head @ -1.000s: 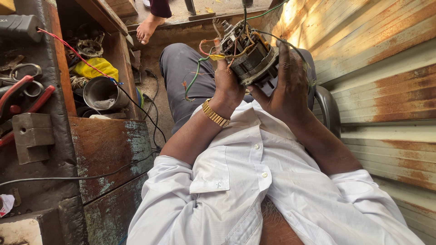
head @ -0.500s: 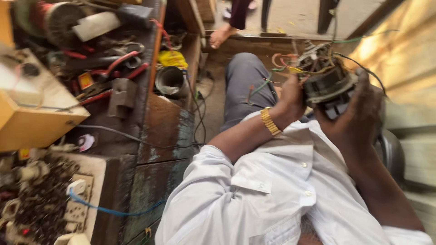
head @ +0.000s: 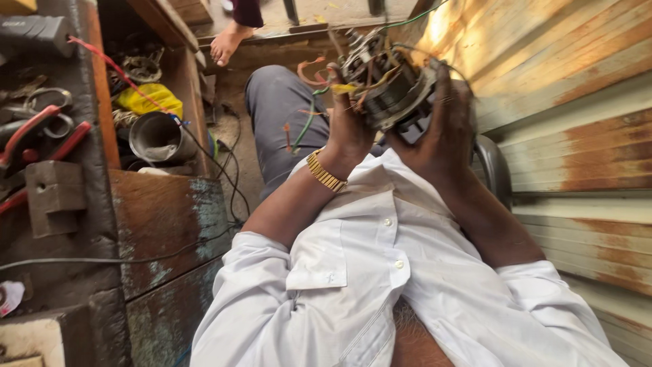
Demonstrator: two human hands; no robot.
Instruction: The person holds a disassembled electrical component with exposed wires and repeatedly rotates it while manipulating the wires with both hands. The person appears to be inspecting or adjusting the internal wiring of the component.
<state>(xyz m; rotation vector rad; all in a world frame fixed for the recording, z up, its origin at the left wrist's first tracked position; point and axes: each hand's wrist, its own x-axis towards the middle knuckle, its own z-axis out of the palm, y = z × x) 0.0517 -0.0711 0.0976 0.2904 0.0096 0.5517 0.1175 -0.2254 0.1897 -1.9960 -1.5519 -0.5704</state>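
Note:
I hold a round electric motor stator (head: 388, 85) with copper windings and loose coloured wires up in front of my chest. My left hand (head: 350, 129), with a gold watch band on the wrist, grips its left side among the wires. Around its right side wraps my right hand (head: 445, 126), fingers over the top edge. I am seated in a white shirt and grey trousers (head: 278, 109).
A worn wooden workbench (head: 170, 217) stands at left, with red-handled pliers (head: 34, 136), a metal block (head: 54, 194) and a metal cylinder (head: 159, 139). Black cables (head: 231, 177) hang down its side. Rusty corrugated sheeting (head: 577, 136) closes the right. Another person's bare foot (head: 227, 41) is ahead.
The view swung left over the bench and back to the right. Both hands kept hold of the stator and raised it slightly, turning it.

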